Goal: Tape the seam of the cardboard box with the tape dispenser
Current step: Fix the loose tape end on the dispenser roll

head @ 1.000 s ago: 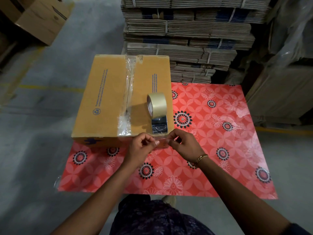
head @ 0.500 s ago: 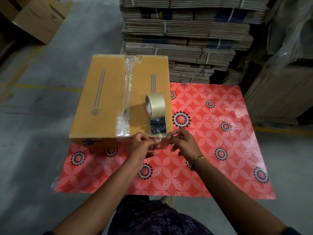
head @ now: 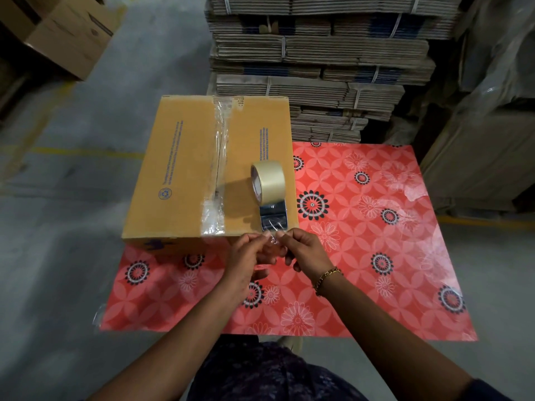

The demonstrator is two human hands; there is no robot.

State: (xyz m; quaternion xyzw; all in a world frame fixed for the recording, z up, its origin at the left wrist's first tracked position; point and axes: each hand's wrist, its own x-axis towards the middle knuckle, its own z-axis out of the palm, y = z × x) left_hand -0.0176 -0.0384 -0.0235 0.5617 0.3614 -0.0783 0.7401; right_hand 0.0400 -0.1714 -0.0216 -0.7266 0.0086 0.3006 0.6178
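A closed brown cardboard box [head: 176, 175] lies on the left of a red flowered table. Wrinkled clear tape [head: 215, 180] runs along its centre seam from the far edge to the near edge. The tape dispenser [head: 270, 195] with a pale roll stands on the box's right flap, near the front edge. My left hand [head: 249, 256] and my right hand [head: 304, 250] meet just below the dispenser, each pinching a small clear piece of tape [head: 273, 238] between fingertips.
The red flowered table cover [head: 362, 241] reaches right and toward me. Tall bundles of flat cardboard [head: 318, 68] stand behind the table. An open carton [head: 69, 33] sits on the floor at the far left. Wrapped pallets [head: 486, 125] crowd the right side.
Both hands have risen slightly toward the dispenser's front and drawn closer together, still pinching the clear tape piece. Box and dispenser have stayed in place.
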